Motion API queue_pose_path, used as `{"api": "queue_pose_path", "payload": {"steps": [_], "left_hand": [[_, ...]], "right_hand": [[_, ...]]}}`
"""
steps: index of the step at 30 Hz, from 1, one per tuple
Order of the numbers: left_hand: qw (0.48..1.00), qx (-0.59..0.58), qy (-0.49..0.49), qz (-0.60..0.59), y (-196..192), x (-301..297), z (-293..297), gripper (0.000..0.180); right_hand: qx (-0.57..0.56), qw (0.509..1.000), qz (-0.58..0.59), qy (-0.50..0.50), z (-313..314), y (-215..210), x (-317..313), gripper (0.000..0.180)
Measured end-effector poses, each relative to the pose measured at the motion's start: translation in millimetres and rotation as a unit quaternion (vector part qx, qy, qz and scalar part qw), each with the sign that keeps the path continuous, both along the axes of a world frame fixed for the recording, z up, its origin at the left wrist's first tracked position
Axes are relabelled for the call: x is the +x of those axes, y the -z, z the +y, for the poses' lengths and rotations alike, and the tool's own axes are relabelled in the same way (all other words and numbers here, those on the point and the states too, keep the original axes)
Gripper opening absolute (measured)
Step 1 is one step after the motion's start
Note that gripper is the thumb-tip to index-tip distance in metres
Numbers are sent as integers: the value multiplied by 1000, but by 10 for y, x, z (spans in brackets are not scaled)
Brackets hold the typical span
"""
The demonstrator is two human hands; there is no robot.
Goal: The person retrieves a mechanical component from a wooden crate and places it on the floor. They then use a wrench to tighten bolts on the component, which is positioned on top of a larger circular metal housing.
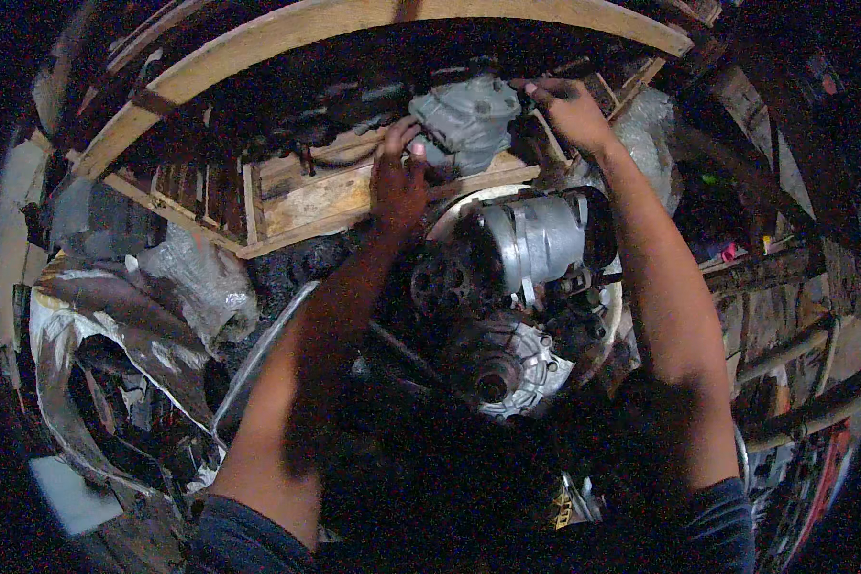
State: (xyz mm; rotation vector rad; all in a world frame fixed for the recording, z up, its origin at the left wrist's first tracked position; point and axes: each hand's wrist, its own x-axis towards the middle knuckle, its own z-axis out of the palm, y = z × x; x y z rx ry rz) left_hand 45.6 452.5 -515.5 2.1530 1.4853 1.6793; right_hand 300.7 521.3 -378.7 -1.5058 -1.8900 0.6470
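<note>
A grey cast-metal housing [469, 113] sits at the far middle, over the edge of a shallow wooden crate [320, 203]. My left hand [399, 187] is against its left side, fingers curled at its edge and thumb pointing up. On the other side, my right hand [569, 113] has thumb and fingers closed near a dark bit beside the housing's right edge; what is between them is too dark to make out. Nearer than the crate stands a silver cylindrical motor part [536, 247], with a silver ribbed metal cover [526, 368] below it.
A curved wooden beam [354, 29] spans the far side. Clear plastic wrapping [206, 287] and a torn sack [62, 335] lie at the left. More plastic wrap [651, 143] is right of my right hand. Pipes [804, 421] and wooden slats fill the right edge.
</note>
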Motion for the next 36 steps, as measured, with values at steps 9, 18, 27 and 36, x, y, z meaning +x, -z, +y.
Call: {"api": "queue_pose_path", "payload": {"steps": [9,18,27,36], "left_hand": [[991,-27,43,-127,-210,-3,-98,37],[995,97,-21,22,-128,-48,-42,46],[951,-236,30,-196,-298,-80,-157,57],[942,-225,76,-236,-235,-127,-58,66]], "right_hand": [[-35,998,46,-31,43,95,71,27],[-4,999,-33,31,263,139,-35,52],[0,997,-62,42,577,543,-78,56],[18,988,-133,80,581,642,-34,53]]}}
